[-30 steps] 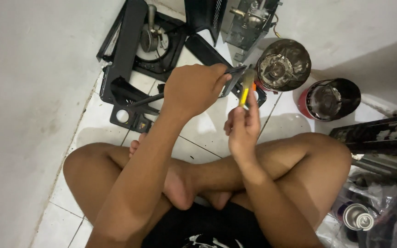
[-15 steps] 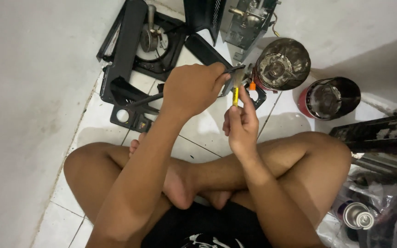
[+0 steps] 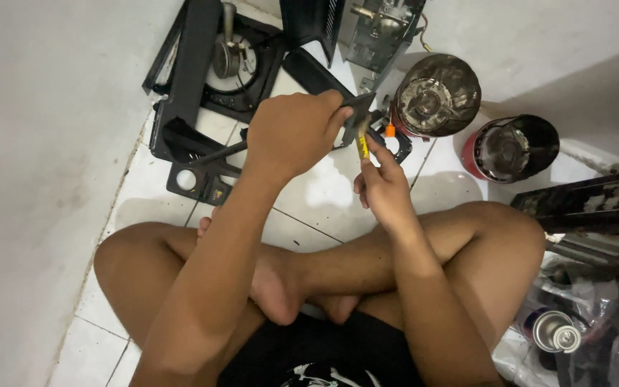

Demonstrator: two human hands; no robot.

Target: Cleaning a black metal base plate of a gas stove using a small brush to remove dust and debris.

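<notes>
Clamping dark metal part (image 3: 356,115), left hand (image 3: 291,132); right hand (image 3: 381,188) pinching yellow-handled tool (image 3: 362,145); red pots (image 3: 435,97) nearby.

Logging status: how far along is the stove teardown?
Done: stove body lies open, black panels off on the tiles. In hand: left hand holds a dark metal part, right hand a yellow-handled tool against it. Left: two round canisters sit untouched.
</notes>
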